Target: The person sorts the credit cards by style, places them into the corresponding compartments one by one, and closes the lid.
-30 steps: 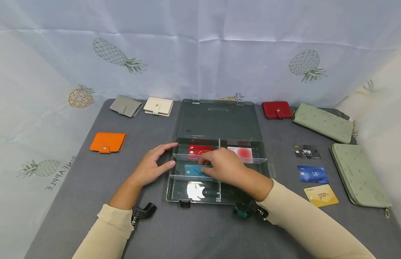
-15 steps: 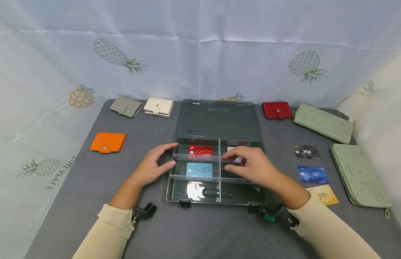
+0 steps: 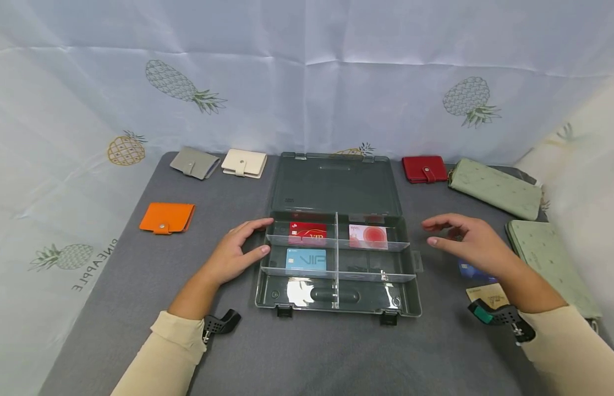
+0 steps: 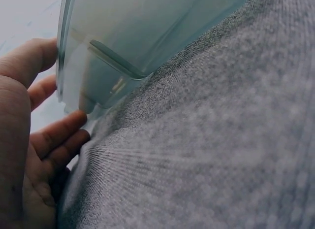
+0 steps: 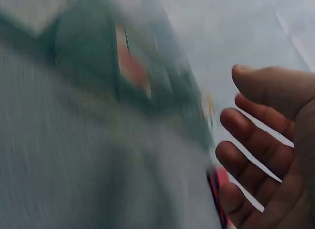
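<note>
A translucent grey compartment box (image 3: 297, 311) lies with its lid (image 3: 336, 187) tipped back. In its left column, a red VIP card (image 3: 307, 232) sits in the back compartment and a light blue VIP card (image 3: 305, 257) in the middle one. The back right compartment has a pink card (image 3: 368, 235). My left hand (image 3: 235, 252) rests fingertips and thumb against the box's left side. To the right of the box my right hand (image 3: 477, 247) hovers, fingers loosely bent, holding nothing. Beneath it show a blue card (image 3: 472, 270) and a gold card (image 3: 487, 295), both partly covered.
Orange (image 3: 167, 217), grey (image 3: 195, 163) and cream (image 3: 244, 163) card wallets lie at left. A red wallet (image 3: 424, 169) and two green zip wallets, one at the back (image 3: 495, 187) and one nearer (image 3: 537, 242), lie at right. A patterned cloth (image 3: 307, 99) hangs behind the table.
My right hand has let go of the light blue card in the middle left compartment and moved right, out of the box, over the loose cards. The left hand has stayed put.
</note>
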Demonstrator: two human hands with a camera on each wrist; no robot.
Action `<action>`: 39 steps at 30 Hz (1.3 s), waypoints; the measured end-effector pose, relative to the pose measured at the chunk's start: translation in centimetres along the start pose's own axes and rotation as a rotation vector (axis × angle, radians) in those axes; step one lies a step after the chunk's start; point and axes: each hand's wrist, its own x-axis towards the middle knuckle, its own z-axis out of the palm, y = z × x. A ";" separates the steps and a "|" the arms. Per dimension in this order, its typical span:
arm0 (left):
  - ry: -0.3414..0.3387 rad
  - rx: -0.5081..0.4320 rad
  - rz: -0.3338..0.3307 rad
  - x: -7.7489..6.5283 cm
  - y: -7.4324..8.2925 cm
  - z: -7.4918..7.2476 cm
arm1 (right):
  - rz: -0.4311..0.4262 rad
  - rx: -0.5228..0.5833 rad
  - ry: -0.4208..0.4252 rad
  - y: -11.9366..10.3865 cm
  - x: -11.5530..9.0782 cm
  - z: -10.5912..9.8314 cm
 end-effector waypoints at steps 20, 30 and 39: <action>-0.002 -0.010 0.004 0.2 -0.4 0.3 | 0.046 -0.160 -0.089 10.5 -0.1 -5.5; 0.004 -0.023 0.010 0.2 -0.4 0.4 | -0.052 -0.214 -0.073 11.1 1.1 -4.9; 0.005 -0.012 0.010 -0.1 -0.3 0.3 | 0.045 -0.228 -0.089 9.9 1.6 -5.0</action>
